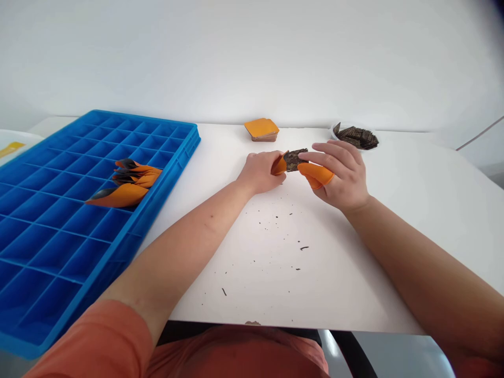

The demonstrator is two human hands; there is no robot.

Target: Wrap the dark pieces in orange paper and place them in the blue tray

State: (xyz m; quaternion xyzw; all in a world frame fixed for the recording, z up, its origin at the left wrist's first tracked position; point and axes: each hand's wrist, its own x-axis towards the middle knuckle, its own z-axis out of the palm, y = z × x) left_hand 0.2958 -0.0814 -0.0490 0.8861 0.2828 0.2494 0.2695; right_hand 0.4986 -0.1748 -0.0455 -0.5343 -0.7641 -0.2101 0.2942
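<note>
Both hands meet over the middle of the white table [413, 210]. My left hand [262, 172] is curled, its orange-capped fingertip pinching the left edge of a small dark brown piece [295, 158]. My right hand [338, 173] pinches the same piece from the right, with orange finger cots on thumb and forefinger and the other fingers spread. Small dark crumbs [283, 236] lie scattered on the table below the hands.
A blue compartment tray [51, 231] sits at the left, holding several folded orange-and-dark pieces [129, 184]. A stack of orange squares [262, 129] lies at the table's far edge. A pile of dark brown pieces [356, 136] sits in a dish at the back right.
</note>
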